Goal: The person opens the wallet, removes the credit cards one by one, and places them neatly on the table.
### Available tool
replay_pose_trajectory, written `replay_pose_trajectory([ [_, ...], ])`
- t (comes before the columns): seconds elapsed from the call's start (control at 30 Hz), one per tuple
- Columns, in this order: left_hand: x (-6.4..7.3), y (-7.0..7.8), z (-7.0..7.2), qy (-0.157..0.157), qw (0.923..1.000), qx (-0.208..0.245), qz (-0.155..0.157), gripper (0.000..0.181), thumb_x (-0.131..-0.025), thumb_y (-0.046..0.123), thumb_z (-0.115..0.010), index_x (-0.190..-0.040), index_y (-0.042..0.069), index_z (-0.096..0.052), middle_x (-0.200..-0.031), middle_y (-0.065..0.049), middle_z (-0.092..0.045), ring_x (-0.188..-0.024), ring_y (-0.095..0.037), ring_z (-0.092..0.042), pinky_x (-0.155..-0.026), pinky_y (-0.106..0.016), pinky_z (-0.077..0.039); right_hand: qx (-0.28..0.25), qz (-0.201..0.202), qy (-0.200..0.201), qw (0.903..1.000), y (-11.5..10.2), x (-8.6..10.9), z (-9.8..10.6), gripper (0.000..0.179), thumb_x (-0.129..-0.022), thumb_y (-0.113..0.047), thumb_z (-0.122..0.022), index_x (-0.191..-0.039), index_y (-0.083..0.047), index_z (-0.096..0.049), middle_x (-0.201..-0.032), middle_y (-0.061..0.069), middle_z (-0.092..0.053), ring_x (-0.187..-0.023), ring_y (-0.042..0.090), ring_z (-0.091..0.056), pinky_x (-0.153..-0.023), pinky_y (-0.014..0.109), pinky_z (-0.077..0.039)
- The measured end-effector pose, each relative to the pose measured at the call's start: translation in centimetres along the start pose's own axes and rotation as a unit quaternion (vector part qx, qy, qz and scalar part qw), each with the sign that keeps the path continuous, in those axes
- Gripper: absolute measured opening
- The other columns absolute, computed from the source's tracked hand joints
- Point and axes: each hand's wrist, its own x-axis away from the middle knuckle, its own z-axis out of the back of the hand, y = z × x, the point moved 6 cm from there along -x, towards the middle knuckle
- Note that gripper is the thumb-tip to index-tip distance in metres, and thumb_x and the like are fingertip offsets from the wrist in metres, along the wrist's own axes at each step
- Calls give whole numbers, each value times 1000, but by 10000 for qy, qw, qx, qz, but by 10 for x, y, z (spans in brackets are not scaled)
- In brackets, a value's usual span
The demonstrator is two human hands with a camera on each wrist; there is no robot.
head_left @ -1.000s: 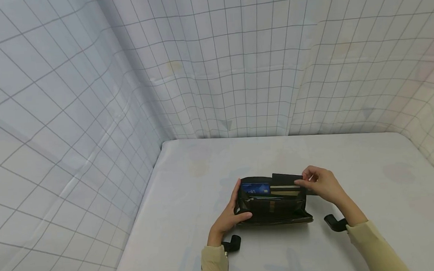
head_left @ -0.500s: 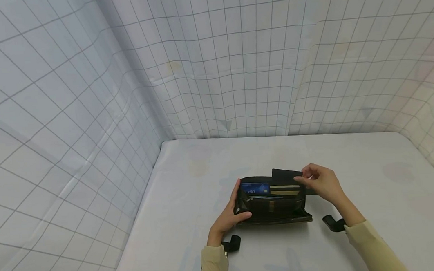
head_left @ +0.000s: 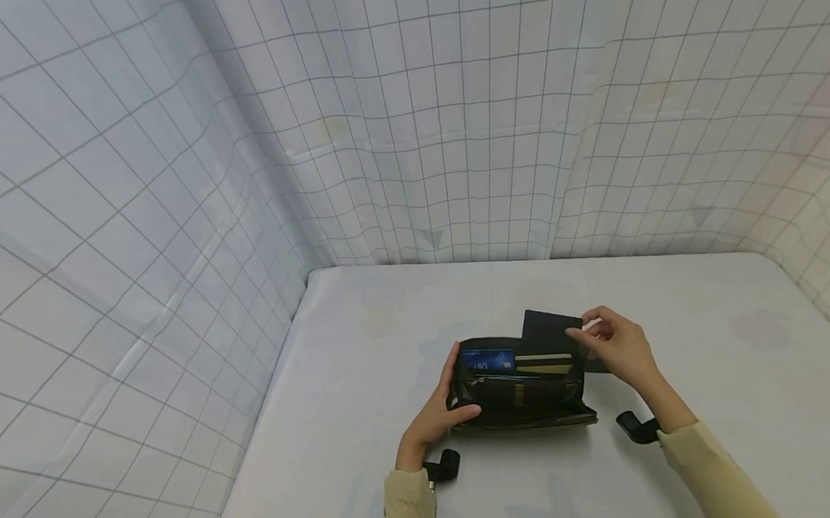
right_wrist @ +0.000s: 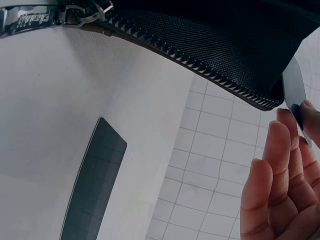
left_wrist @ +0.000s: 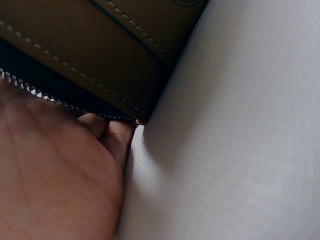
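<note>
A long zip-around wallet stands unzipped on the table, its dark inside facing me. My left hand grips its left end, thumb in front and fingers behind. In the left wrist view the wallet's outside is brown with pale stitching. My right hand pinches a black card by its right edge. This card stands up behind the wallet's right-hand slots, its lower part hidden. Seen from the right wrist, the card is edge-on between thumb and fingers. A blue card sits in a left slot.
A flat dark card lies on the table beside the wallet's right end, partly behind my hand in the head view. Pale card edges show in the right slots. A metal zip pull hangs at the wallet. Gridded cloth walls the table.
The black card has risen out of the wallet's right side, tilting slightly, as my right hand moved up and away. My left hand and the wallet stay almost still.
</note>
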Motion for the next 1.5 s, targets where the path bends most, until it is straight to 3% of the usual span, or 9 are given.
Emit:
replay_pose_trajectory([
  [0.33, 0, 0, 0, -25, 10000, -11, -48, 105, -86, 28, -71, -153, 15, 9, -157, -5, 11, -142, -24, 2, -109, -52, -9, -172, 332, 144, 9992, 1, 1, 5, 28, -93, -31, -63, -107, -7, -57, -64, 5, -65, -54, 29, -60, -53, 31, -47],
  [0.53, 0, 0, 0, -8, 10000, -12, -34, 104, -86, 28, -71, -153, 16, 8, -157, -5, 11, -142, -24, 3, -109, -54, -9, -279, 229, 251, 9990, 5, 3, 10, 30, -94, -29, -62, -111, -5, -56, -68, 13, -66, -51, 26, -60, -51, 30, -45],
  [0.9, -1, -2, 1, -23, 10000, 14, -45, 103, -87, 27, -70, -153, 17, 8, -157, -3, 11, -142, -21, 4, -109, -52, -8, -280, 167, 391, 9987, 19, 2, 16, 29, -95, -28, -61, -113, -5, -56, -68, 14, -66, -52, 33, -60, -48, 30, -46],
  [1.07, -1, -2, 1, -33, 10000, -30, -41, 102, -87, 28, -70, -153, 17, 8, -157, -3, 11, -142, -21, 5, -109, -52, -8, -238, 69, 392, 9989, 29, 4, 18, 31, -95, -29, -60, -113, -5, -57, -71, 17, -65, -52, 32, -60, -48, 30, -46],
  [1.33, -1, -3, 0, -44, 10000, 16, -25, 103, -87, 28, -69, -153, 17, 9, -157, -4, 12, -142, -23, 4, -109, -53, -9, -199, -61, 592, 9980, 47, 5, 30, 32, -95, -32, -60, -113, -5, -57, -71, 9, -59, -50, 22, -58, -41, 39, -41],
  [1.5, -1, -4, 1, -15, 10000, 29, -31, 104, -86, 27, -70, -153, 16, 9, -157, -5, 11, -142, -25, 3, -109, -54, -10, -8, -63, 581, 9983, 54, 6, 40, 35, -96, -32, -58, -114, -2, -57, -74, 16, -59, -50, 16, -57, -45, 30, -42],
])
